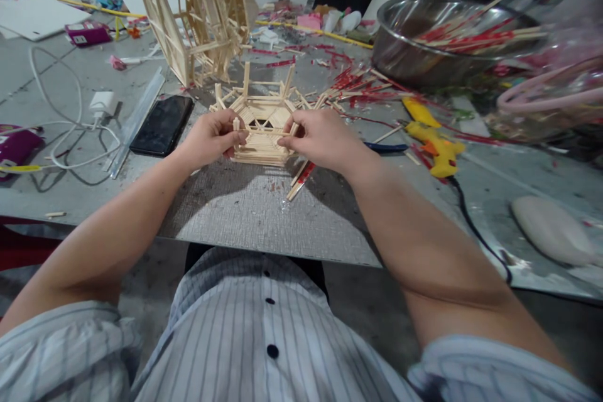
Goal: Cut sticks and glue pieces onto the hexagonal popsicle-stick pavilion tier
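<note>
A small hexagonal frame of pale wooden sticks (261, 122) sits on the grey table (249, 207) in front of me. My left hand (211, 138) pinches its left side, fingers closed on a stick. My right hand (320, 138) pinches its right side in the same way. A thin stick seems to span between the two pinches across the frame's top. Loose sticks (299, 179) lie under my right hand.
A tall stick structure (198, 12) stands behind the frame. A black phone (162, 124) and white charger cable (70, 138) lie left. A yellow glue gun (433, 138) lies right. A metal bowl (424, 38) holds red-tipped sticks at the back right.
</note>
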